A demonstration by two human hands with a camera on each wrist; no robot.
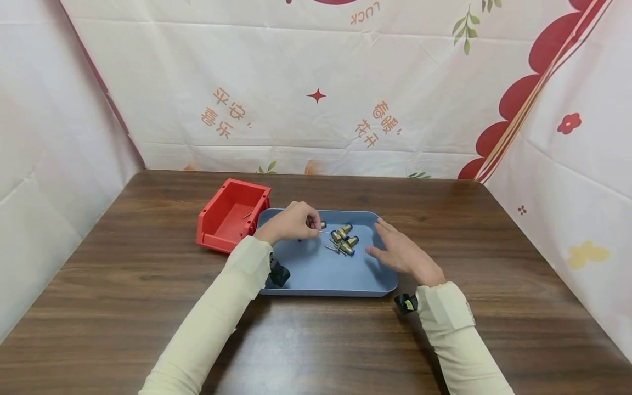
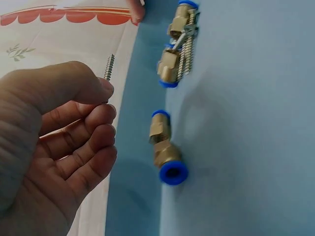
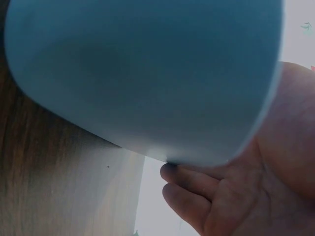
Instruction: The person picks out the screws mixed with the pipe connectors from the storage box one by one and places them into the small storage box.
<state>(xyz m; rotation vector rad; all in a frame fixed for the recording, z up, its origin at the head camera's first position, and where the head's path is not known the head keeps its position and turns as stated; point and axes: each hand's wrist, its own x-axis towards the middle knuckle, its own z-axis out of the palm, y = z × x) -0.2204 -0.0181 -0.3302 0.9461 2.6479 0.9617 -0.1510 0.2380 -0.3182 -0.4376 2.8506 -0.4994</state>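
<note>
My left hand [image 1: 295, 220] is above the left part of the blue tray [image 1: 321, 276], pinching a thin metal screw [image 2: 109, 68] between thumb and forefinger. The screw's threaded end sticks out past the fingertips. Several brass push-in fittings [image 2: 170, 66] with blue collars lie in the tray, and a few loose screws [image 1: 335, 249] rest against them. At the tray's right side, my right hand [image 1: 402, 252] has its fingers extended along the rim, the thumb reaching over the inside. The right wrist view shows the palm right up against the tray's outer wall.
A red plastic bin [image 1: 207, 240] stands at the tray's left, close by its back left corner, with a small screw [image 1: 247, 215] inside. Both are on a dark wooden table [image 1: 123, 274]. Printed white cloth [image 1: 296, 66] hangs behind and at the sides.
</note>
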